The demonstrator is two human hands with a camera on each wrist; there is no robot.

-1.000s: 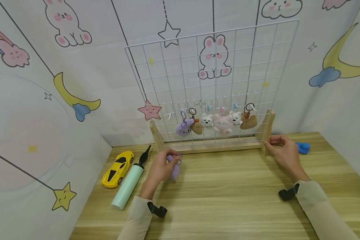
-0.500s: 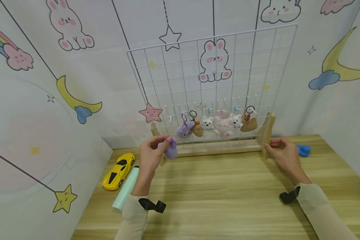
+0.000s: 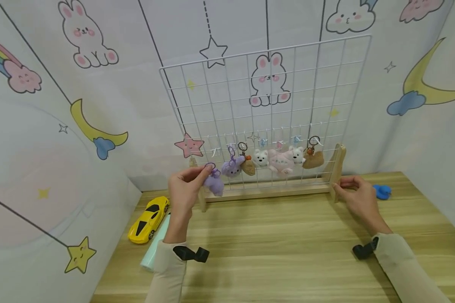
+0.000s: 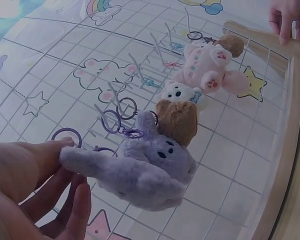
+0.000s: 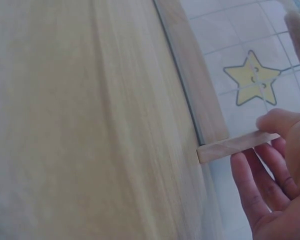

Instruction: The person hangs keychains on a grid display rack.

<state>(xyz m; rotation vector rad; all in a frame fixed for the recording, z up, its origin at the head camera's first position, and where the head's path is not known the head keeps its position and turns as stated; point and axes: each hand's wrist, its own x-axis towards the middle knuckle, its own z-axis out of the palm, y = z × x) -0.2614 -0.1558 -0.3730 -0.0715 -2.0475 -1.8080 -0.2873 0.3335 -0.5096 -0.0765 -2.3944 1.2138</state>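
Observation:
My left hand (image 3: 183, 189) pinches the ring of a purple plush keychain (image 3: 214, 185), which dangles in front of the left end of a white wire grid rack (image 3: 258, 90). In the left wrist view the keychain (image 4: 140, 182) overlaps a second purple plush keychain (image 4: 162, 150) hanging on the grid. My right hand (image 3: 358, 198) grips the right wooden foot (image 3: 338, 164) of the rack between thumb and fingers; the right wrist view shows the wooden piece (image 5: 235, 146) between them. On the grid's hooks hang a brown plush (image 3: 248, 167), white bears (image 3: 260, 158) and a pink plush (image 3: 281, 161).
A yellow toy car (image 3: 149, 219) lies at the left of the wooden table (image 3: 273, 252). Beside it a mint green pump (image 3: 153, 252) is partly hidden by my left arm. A blue toy duck (image 3: 383, 192) sits behind my right hand. A patterned wall stands behind the rack.
My left hand has raised the purple plush keychain from near the table up to the grid's left hooks. My right hand stays on the wooden foot.

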